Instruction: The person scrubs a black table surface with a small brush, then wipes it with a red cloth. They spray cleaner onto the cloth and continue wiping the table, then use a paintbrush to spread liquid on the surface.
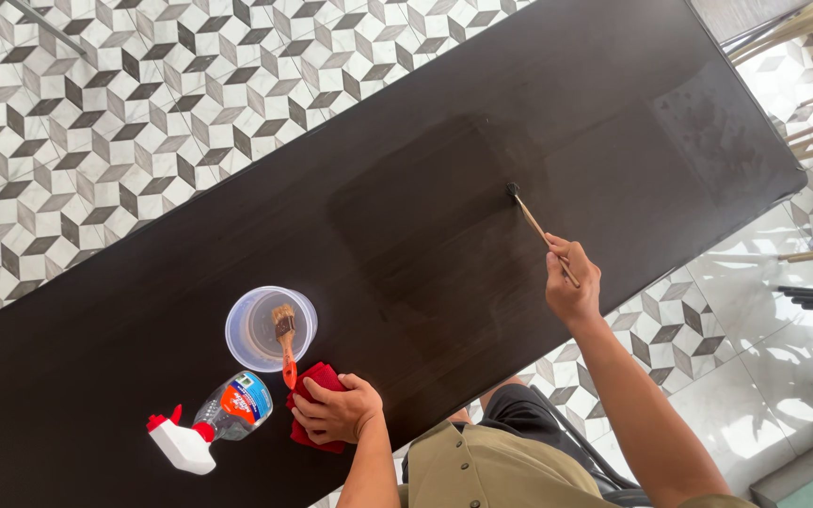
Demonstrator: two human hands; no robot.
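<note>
Our right hand (571, 287) grips a thin brush (538, 229), its tip touching the dark counter (613, 113) beside a wetter patch. Our left hand (336, 409) presses a red cloth (317, 376) near the tub (270, 327). We should probably stroke along the grain, overlapping the wet edge lightly.

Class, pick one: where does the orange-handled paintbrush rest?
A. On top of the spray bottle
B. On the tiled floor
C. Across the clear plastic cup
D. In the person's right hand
C: the orange-handled paintbrush lies across the clear plastic cup, bristles over the cup.
</note>
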